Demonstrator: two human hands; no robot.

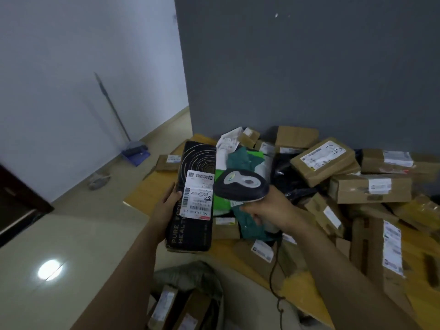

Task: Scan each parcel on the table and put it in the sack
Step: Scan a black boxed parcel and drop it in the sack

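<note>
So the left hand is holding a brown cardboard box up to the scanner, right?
Not brown cardboard. The head view shows the left hand holding a black box with a white label up to the scanner, which the right hand grips.

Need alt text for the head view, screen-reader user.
A person's left hand holds a long black box, shipping label up, while the right hand aims a handheld scanner at it. Behind, a wooden table is heaped with cardboard parcels; a sack holding parcels sits below.

Matt cardboard parcels on a wooden table.
</note>
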